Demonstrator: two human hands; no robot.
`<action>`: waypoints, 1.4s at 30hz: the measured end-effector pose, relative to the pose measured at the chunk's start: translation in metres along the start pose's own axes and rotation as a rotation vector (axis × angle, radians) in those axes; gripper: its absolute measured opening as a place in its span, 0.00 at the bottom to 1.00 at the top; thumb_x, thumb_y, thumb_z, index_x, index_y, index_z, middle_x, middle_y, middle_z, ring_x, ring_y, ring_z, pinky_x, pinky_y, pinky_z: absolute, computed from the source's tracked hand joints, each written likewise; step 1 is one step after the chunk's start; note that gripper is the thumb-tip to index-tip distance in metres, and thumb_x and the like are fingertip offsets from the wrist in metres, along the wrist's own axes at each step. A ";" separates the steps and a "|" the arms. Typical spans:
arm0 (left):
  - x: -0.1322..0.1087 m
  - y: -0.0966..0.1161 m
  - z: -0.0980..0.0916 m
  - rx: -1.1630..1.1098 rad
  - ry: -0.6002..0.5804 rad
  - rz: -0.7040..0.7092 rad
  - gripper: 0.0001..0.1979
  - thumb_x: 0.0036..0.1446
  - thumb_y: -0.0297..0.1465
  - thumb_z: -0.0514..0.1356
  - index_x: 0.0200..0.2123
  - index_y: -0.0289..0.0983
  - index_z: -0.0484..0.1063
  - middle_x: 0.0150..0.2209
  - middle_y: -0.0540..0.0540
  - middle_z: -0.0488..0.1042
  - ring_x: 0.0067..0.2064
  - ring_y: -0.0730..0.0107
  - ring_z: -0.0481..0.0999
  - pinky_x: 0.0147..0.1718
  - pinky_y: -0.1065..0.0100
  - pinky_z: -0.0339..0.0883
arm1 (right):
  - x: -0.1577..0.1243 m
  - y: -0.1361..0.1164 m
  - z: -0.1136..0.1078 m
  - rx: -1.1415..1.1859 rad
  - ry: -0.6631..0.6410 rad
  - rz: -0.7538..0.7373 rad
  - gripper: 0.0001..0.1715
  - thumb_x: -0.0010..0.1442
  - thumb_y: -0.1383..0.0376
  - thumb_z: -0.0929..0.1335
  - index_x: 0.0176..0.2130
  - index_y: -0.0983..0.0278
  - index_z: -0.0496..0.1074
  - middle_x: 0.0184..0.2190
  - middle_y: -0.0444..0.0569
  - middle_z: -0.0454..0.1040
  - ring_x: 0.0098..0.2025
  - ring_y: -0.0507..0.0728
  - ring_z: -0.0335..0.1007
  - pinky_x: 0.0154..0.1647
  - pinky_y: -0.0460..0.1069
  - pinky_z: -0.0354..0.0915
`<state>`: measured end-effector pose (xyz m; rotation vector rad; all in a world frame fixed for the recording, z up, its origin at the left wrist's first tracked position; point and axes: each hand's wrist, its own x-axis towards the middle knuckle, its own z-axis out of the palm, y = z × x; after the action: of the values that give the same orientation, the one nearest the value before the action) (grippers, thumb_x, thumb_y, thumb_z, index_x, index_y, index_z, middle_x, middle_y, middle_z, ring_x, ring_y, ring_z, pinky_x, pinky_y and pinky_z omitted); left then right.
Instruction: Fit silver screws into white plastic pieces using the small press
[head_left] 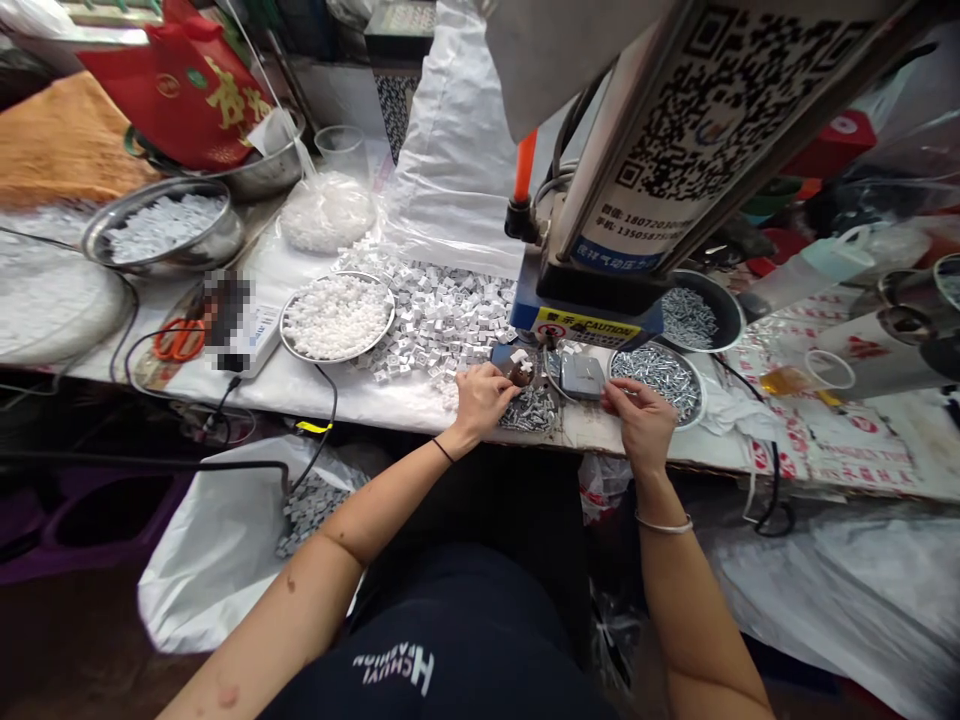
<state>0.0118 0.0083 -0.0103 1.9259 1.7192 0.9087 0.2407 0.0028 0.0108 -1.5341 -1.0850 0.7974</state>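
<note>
My left hand (481, 402) is at the base of a blue press (589, 318), thumb and fingers closed together. Just beyond its fingertips a small white plastic piece (520, 360) sits on a brown block. Whether the fingers hold anything is hidden. My right hand (641, 415) is closed in a pinch at the right edge of a grey metal block (579, 376); anything between its fingertips is too small to make out. Beside that hand stands a round dish of metal pins (664, 378). A loose heap of metal parts (529, 410) lies between my hands.
Left of the press spreads a pile of grey-white square parts (442, 310), with a plate of white pieces (337, 316) beside it. Orange scissors (178, 340) and a steel bowl (161, 225) are farther left. A dark pan of metal parts (690, 315) stands behind the dish.
</note>
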 end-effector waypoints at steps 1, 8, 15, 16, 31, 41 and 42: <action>-0.002 0.001 0.001 0.005 0.027 0.029 0.08 0.53 0.34 0.62 0.26 0.39 0.78 0.32 0.45 0.73 0.39 0.63 0.68 0.43 0.57 0.54 | -0.003 -0.002 0.003 0.108 -0.046 0.088 0.19 0.44 0.54 0.74 0.33 0.64 0.75 0.23 0.45 0.76 0.24 0.54 0.72 0.31 0.52 0.72; -0.012 -0.014 0.009 -0.105 0.065 0.197 0.11 0.58 0.34 0.56 0.30 0.40 0.77 0.33 0.44 0.75 0.36 0.66 0.71 0.40 0.62 0.60 | -0.030 -0.008 0.011 0.350 -0.415 0.389 0.17 0.39 0.59 0.77 0.31 0.62 0.77 0.30 0.47 0.79 0.31 0.54 0.76 0.35 0.50 0.74; -0.010 -0.017 0.008 -0.102 0.021 0.254 0.11 0.60 0.33 0.53 0.34 0.39 0.75 0.33 0.43 0.77 0.38 0.64 0.73 0.42 0.62 0.59 | -0.064 -0.023 0.027 0.051 -0.321 0.068 0.18 0.50 0.58 0.72 0.41 0.60 0.73 0.34 0.47 0.79 0.41 0.58 0.76 0.45 0.54 0.71; -0.009 -0.016 0.006 -0.074 0.009 0.259 0.11 0.61 0.33 0.52 0.34 0.38 0.74 0.33 0.43 0.76 0.38 0.64 0.73 0.42 0.62 0.58 | -0.066 -0.024 0.029 0.031 -0.304 0.027 0.17 0.51 0.58 0.72 0.41 0.60 0.73 0.35 0.47 0.79 0.41 0.58 0.76 0.46 0.54 0.71; -0.010 -0.020 -0.009 -0.184 -0.036 0.335 0.07 0.60 0.28 0.54 0.35 0.37 0.73 0.35 0.45 0.75 0.38 0.68 0.73 0.40 0.67 0.63 | -0.065 -0.018 0.024 0.113 -0.278 0.028 0.10 0.50 0.62 0.72 0.35 0.62 0.76 0.35 0.47 0.79 0.40 0.57 0.76 0.48 0.54 0.70; -0.006 0.016 0.014 0.101 0.038 0.110 0.10 0.56 0.38 0.59 0.33 0.40 0.78 0.29 0.46 0.71 0.35 0.65 0.67 0.35 0.63 0.55 | -0.068 -0.013 0.022 0.205 -0.224 0.104 0.16 0.46 0.63 0.74 0.38 0.61 0.75 0.37 0.48 0.79 0.42 0.58 0.76 0.49 0.55 0.70; -0.007 0.019 0.015 0.101 0.034 0.098 0.10 0.57 0.38 0.59 0.33 0.40 0.78 0.29 0.46 0.71 0.35 0.66 0.66 0.35 0.63 0.54 | -0.069 -0.013 0.021 0.210 -0.227 0.115 0.16 0.46 0.63 0.74 0.38 0.61 0.75 0.36 0.48 0.80 0.42 0.59 0.76 0.49 0.56 0.70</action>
<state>0.0353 0.0006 -0.0097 2.0870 1.7336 0.9098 0.1932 -0.0525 0.0153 -1.3607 -1.0452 1.1502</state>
